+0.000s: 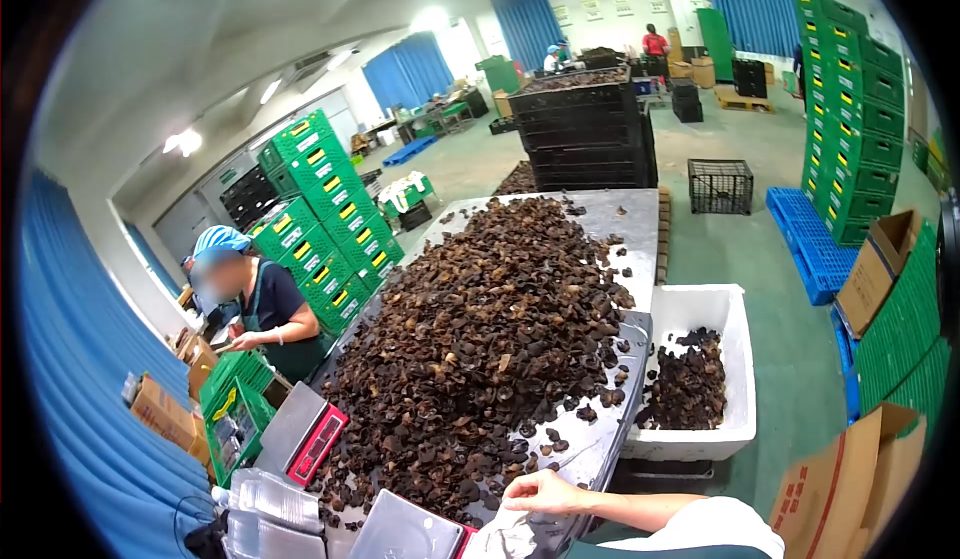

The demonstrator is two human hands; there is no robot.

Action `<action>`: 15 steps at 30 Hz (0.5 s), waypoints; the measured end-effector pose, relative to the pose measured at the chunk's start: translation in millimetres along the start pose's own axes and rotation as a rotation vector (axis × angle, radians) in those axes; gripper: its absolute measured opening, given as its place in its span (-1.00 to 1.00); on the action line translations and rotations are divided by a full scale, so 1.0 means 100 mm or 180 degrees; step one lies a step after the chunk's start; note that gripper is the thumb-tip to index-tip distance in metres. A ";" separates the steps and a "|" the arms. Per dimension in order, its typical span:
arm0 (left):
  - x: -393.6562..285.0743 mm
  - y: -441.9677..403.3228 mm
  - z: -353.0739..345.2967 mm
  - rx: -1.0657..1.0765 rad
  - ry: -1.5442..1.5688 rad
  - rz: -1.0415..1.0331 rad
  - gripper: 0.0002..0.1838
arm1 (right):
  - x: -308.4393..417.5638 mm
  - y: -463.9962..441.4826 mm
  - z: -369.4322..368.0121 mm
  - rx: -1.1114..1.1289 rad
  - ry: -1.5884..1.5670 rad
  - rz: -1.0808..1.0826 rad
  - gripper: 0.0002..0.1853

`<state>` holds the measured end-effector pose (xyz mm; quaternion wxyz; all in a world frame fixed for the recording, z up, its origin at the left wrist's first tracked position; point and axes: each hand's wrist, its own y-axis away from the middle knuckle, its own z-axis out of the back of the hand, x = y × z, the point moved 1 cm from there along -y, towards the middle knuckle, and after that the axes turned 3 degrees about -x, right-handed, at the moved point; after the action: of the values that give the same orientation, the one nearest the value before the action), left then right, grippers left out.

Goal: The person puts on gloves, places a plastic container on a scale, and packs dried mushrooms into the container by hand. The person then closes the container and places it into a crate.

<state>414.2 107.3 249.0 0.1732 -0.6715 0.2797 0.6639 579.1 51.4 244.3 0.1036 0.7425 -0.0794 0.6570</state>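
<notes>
My right hand (543, 492) reaches in from the lower right, its fingers bent and pressed together at the top of a crumpled white cloth-like item (502, 537) by the bottom edge. My left hand does not show. Just beyond the fingers lies a large heap of dark brown dried pieces (480, 329) on a metal table (625, 221). Left of the white item is a scale with a flat metal plate (408, 529) and a red edge. A second red scale (318, 443) stands farther left, beside stacked clear plastic trays (268, 504).
A white bin (738, 369) holding dark pieces stands right of the table. A co-worker in a striped cap (285, 309) is at the left side. Green crates (325, 189), black crates (580, 139), a blue pallet (810, 244) and cardboard boxes (835, 489) stand around.
</notes>
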 end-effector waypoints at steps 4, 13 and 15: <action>0.03 -0.01 -0.01 0.0041 -0.0022 -0.0007 -0.80 | 0.02 0.02 0.04 -0.0067 -0.0117 -0.0050 -0.74; -0.02 -0.04 0.03 -0.0055 -0.0137 0.0003 -0.81 | -0.09 0.01 -0.04 0.0393 0.0551 0.0155 -0.63; -0.02 -0.04 0.04 -0.0073 -0.0153 -0.0005 -0.81 | 0.01 0.03 -0.04 0.0597 0.0704 -0.0040 -0.63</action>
<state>413.9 113.2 250.3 0.1726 -0.6575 0.2673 0.6829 574.6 49.8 245.5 0.0459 0.6724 -0.0011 0.7387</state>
